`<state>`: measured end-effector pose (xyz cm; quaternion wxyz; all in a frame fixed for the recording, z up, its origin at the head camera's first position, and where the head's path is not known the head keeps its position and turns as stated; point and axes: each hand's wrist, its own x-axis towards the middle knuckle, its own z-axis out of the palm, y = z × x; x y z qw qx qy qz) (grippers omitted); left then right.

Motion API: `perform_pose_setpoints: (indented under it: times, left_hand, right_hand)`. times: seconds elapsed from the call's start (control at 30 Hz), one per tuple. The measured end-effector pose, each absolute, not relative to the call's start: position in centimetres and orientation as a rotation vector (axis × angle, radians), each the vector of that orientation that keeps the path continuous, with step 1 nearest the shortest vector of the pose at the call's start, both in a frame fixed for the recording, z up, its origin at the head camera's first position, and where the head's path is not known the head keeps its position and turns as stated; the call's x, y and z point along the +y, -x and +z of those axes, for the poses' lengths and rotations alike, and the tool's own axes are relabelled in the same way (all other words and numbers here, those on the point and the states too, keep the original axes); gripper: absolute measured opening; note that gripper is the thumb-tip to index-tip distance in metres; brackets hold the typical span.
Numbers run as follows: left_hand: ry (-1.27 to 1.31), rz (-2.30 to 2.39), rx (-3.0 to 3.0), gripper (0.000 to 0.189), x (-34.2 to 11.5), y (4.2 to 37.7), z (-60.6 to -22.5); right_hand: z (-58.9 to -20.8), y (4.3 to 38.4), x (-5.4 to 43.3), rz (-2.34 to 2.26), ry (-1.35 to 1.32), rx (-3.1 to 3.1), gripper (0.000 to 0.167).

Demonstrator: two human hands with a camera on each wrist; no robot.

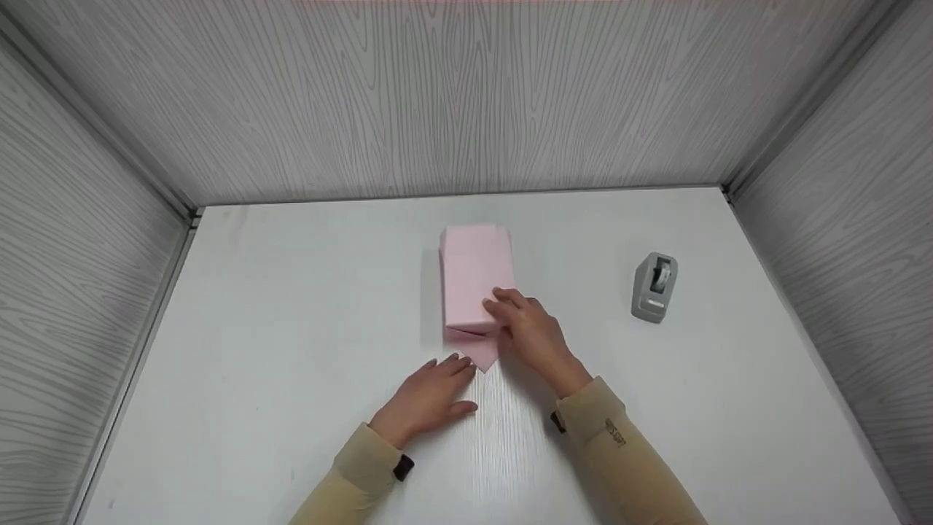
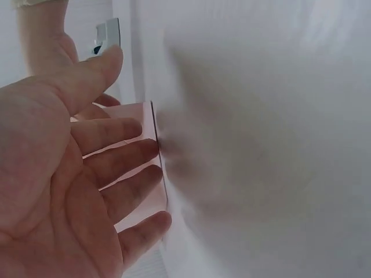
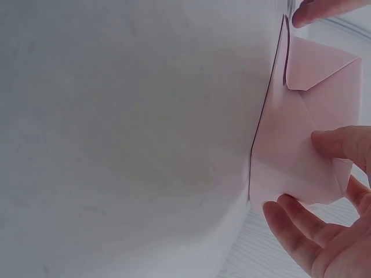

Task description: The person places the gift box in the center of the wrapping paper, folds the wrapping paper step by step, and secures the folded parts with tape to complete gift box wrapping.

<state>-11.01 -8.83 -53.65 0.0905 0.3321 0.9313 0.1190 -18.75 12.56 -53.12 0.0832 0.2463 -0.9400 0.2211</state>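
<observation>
A box wrapped in pink paper (image 1: 477, 273) lies lengthwise in the middle of the white table. At its near end a pointed paper flap (image 1: 481, 351) reaches out along the tabletop, and folded paper (image 3: 324, 63) shows in the right wrist view. My right hand (image 1: 536, 332) holds the near right corner of the box, its thumb against the folded end and other fingers at the side and top. Close by the flap's tip, my left hand (image 1: 430, 397) has its fingers extended, low over the table; whether they press the paper, I cannot tell.
A grey tape dispenser (image 1: 654, 286) with a roll in it stands to the right of the box. Wood-grained panels rise behind the table (image 1: 291, 292) and along its left and right sides.
</observation>
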Motion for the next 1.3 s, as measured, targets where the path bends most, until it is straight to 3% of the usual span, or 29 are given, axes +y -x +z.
perform_pose_setpoints:
  times: [0.47, 0.83, 1.3]
  left_hand:
    - [-1.279, 0.332, 2.712, 0.032, -7.8, 11.5, -53.4]
    - [-1.127, 0.399, 2.810, 0.018, -7.6, 14.0, -53.9]
    - [-1.034, 0.252, 2.869, 0.026, -6.1, 15.8, -54.3]
  right_hand:
    - [-53.1, 18.8, 12.7, 0.684, -0.743, -2.803, 0.051]
    - [-53.2, 18.8, 12.7, 0.709, -0.757, -2.791, 0.051]
    - [-52.9, 18.7, 12.6, 0.696, -0.747, -2.799, 0.054]
